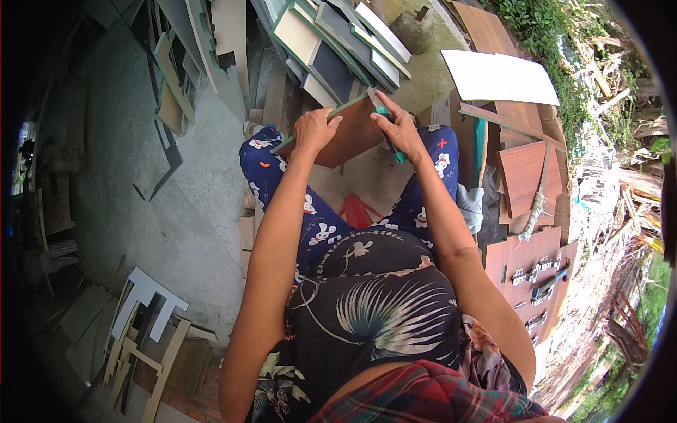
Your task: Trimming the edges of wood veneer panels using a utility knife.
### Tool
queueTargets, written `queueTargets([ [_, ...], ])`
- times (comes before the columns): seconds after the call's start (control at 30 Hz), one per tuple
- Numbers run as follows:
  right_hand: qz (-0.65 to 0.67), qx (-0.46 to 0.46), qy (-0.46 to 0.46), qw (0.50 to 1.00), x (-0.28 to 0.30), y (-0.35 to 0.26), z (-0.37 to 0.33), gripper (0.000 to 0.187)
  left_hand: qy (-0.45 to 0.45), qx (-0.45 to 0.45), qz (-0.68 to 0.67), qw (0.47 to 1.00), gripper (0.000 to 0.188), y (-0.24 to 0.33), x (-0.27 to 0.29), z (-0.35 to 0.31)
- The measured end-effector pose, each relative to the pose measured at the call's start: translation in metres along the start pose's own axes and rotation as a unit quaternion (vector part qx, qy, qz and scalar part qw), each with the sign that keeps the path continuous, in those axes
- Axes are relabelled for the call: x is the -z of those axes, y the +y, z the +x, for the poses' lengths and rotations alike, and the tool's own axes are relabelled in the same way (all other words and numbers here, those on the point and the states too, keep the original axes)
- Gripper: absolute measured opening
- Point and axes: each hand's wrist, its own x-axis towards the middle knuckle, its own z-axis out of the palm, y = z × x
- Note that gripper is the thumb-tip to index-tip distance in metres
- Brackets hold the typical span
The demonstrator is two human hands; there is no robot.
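A brown wood-look board (350,136) with a green edge is held tilted above my lap, between my knees. My left hand (315,132) is closed around its upper left edge. In my right hand (400,132) is a green and black utility knife (381,107), its metal end up against the board's upper right corner. The knife's lower end sticks out below my palm. Part of the tool is covered by my fingers.
Cut boards with green edges (300,34) are piled ahead. On the right are a white panel (501,76), brown boards (530,176) and a board bearing metal hardware (543,275). Wooden offcuts (159,359) lie lower left on the concrete floor (183,233). A red object (358,210) shows between my legs.
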Motion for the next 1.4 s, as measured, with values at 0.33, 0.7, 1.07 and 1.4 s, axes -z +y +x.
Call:
queueTargets([
  [0.33, -0.022, -0.014, -0.064, 0.998, 0.005, -0.006, 0.012, 0.060, 0.006, -0.013, -0.016, 1.000, 0.029, -0.015, 0.007, -0.003],
  [0.7, 0.056, -0.074, -0.198, 0.976, 0.013, -0.022, 0.017, 0.062, -0.033, -0.001, -0.043, 0.999, 0.027, -0.027, 0.022, -0.009],
  [1.07, 0.020, -0.104, -0.241, 0.965, 0.021, -0.042, 0.005, 0.066, -0.011, -0.037, -0.059, 0.997, 0.034, -0.036, 0.022, -0.010],
  [1.4, 0.041, -0.117, -0.218, 0.968, 0.011, -0.029, 0.008, 0.062, -0.012, -0.032, -0.054, 0.998, 0.037, -0.032, 0.029, -0.017],
])
